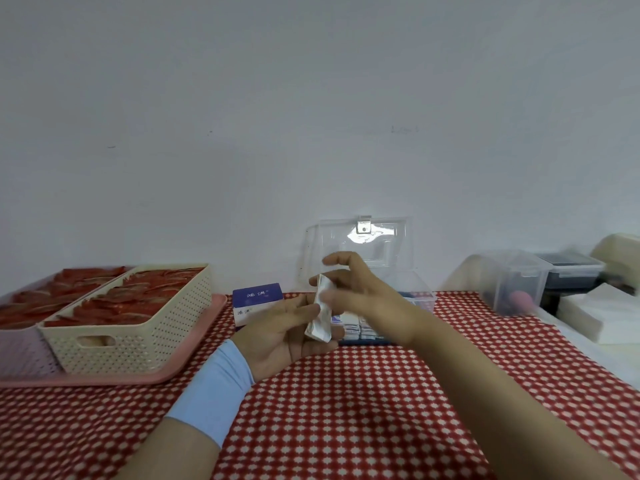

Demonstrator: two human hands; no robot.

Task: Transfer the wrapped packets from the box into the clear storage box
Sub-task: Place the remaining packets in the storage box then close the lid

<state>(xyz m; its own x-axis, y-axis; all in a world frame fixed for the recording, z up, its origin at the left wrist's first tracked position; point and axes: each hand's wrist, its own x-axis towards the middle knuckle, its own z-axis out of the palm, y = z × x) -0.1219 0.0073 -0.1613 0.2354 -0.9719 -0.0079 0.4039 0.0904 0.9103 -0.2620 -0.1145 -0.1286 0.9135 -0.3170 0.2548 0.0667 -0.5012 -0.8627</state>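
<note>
A stack of white wrapped packets [320, 317] stands on edge in my left hand [277, 336], which cups it from below and the left. My right hand [360, 292] pinches the top of the stack with thumb and fingers. Both hands hover just in front of the clear storage box [420, 289], whose lid [360, 240] stands open against the wall. More white and blue packets [360, 327] show through the box's front wall. The blue and white cardboard box [256, 299] stands behind my left hand, partly hidden by it.
On the left, a pink tray [194, 355] carries a cream perforated basket [138, 341] and a second bin, both full of red packets. At right sit a small clear tub [516, 282], a dark container [571, 271] and white paper [602, 313]. A red checked cloth [346, 410] covers the table.
</note>
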